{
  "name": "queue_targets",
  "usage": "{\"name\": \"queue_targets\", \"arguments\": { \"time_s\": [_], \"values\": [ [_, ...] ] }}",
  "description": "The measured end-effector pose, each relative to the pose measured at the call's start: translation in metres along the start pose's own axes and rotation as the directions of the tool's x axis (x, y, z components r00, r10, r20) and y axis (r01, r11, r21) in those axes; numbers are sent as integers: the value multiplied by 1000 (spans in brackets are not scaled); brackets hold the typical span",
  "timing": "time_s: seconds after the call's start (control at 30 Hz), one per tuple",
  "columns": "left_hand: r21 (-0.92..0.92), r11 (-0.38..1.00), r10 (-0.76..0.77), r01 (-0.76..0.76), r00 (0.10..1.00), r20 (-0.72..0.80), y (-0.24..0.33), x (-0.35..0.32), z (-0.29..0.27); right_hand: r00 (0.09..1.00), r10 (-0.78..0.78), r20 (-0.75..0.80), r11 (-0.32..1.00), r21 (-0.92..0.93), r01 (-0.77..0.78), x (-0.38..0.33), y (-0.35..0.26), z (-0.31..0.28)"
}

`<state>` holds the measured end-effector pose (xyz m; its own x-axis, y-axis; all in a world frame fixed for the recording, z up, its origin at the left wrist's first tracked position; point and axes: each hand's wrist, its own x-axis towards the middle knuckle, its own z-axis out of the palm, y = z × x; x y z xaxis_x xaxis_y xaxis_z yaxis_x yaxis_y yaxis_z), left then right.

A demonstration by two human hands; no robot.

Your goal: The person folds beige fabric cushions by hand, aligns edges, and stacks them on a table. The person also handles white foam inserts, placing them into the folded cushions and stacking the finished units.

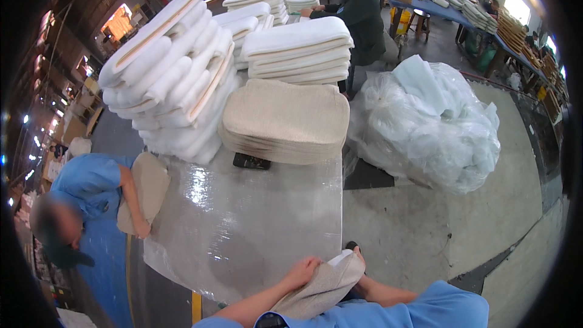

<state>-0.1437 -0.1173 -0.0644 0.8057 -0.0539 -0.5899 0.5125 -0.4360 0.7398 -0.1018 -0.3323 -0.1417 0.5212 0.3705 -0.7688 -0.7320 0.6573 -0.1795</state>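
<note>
While both hands grip it at table (243, 218) near edge: beige cover (322, 288), white pad inside. L hand (302, 272) closed on top; R hand (358, 256) mostly hidden behind, fingers wrapped. Beige stack (285, 121) beyond.

Counter (243, 231): wrapped in clear plastic film.
On it: stack of beige fabric covers (285, 121), leaning pile of white foam pads (176, 79), small black device (251, 161).
</note>
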Motion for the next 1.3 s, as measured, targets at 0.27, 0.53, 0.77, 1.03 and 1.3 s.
{"name": "queue_targets", "arguments": {
  "time_s": [0.27, 0.53, 0.77, 1.03, 1.3],
  "values": [
    [96, 995, 19, -13, 998, -56, -3, 0, -8, 989, 139, 56, 986, 86, -144, -21, 1, 34],
    [312, 945, 166, -94, 963, -213, 17, 4, 14, 995, -88, -52, 996, 29, 90, 36, 12, -40],
    [212, 957, 223, -200, 970, -93, 0, -23, -1, 993, -105, -56, 994, 18, 106, 25, 3, -33],
    [426, 880, -95, 208, 958, -271, -39, -67, -7, 989, 49, 136, 995, 84, -61, 0, 0, -14],
    [76, 907, -288, 414, 741, -607, -123, -215, -57, 988, -19, 154, -55, -987, 153, 32, -104, -19]
  ]
}}
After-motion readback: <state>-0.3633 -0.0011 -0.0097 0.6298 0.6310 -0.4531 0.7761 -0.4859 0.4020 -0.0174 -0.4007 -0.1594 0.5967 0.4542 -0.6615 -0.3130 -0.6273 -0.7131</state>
